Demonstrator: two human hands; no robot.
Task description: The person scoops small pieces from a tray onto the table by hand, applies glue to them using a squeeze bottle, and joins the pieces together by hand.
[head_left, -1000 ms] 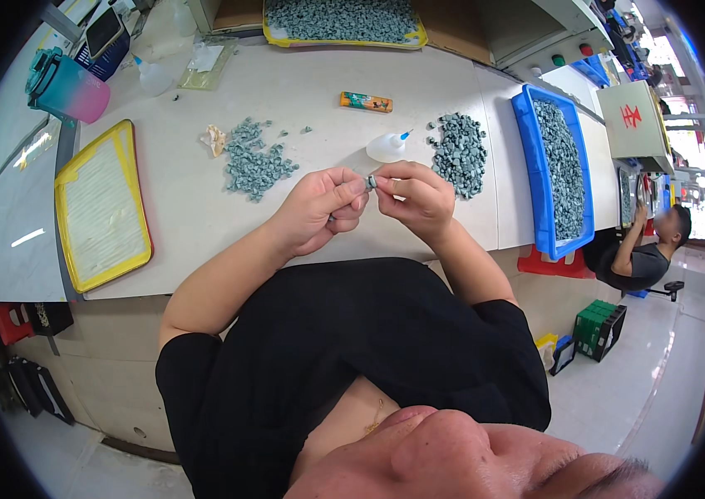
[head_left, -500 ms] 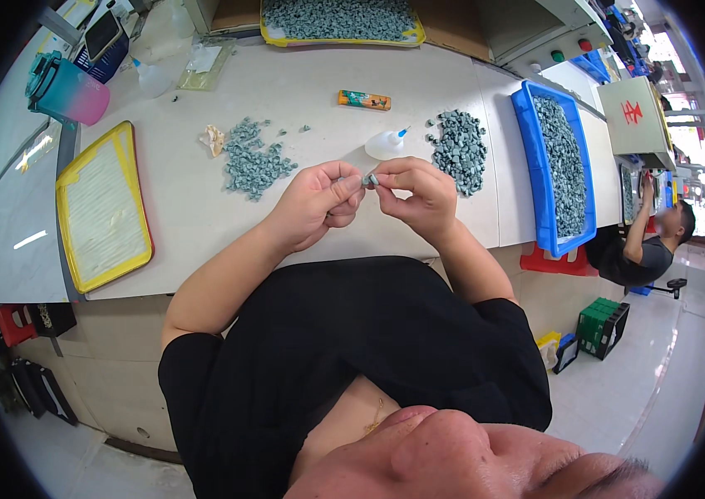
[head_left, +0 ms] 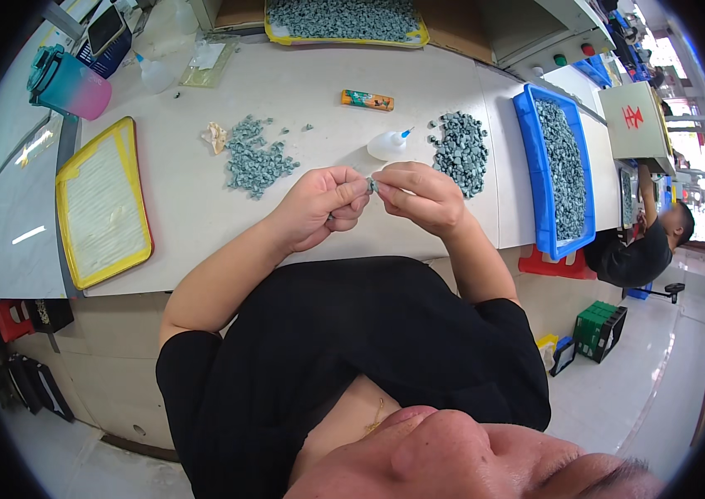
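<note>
My left hand (head_left: 321, 205) and my right hand (head_left: 416, 196) meet over the white table (head_left: 194, 208), fingertips pinched together on one small grey-green part (head_left: 372, 185). A loose heap of the same grey-green parts (head_left: 254, 158) lies to the left of my hands. Another heap (head_left: 462, 150) lies to the right. Just beyond my fingers a small white squeeze bottle with a blue tip (head_left: 387, 145) lies on its side.
A yellow-rimmed tray (head_left: 103, 204) lies at the left, a blue bin of parts (head_left: 564, 170) at the right, a yellow tray of parts (head_left: 344, 21) at the back. An orange-green tube (head_left: 367, 100) and a teal-pink jug (head_left: 66, 83) are on the table. Another person (head_left: 643, 241) sits far right.
My hands stay joined at the fingertips on the small part; they have shifted very slightly. The person at the far right has moved a little.
</note>
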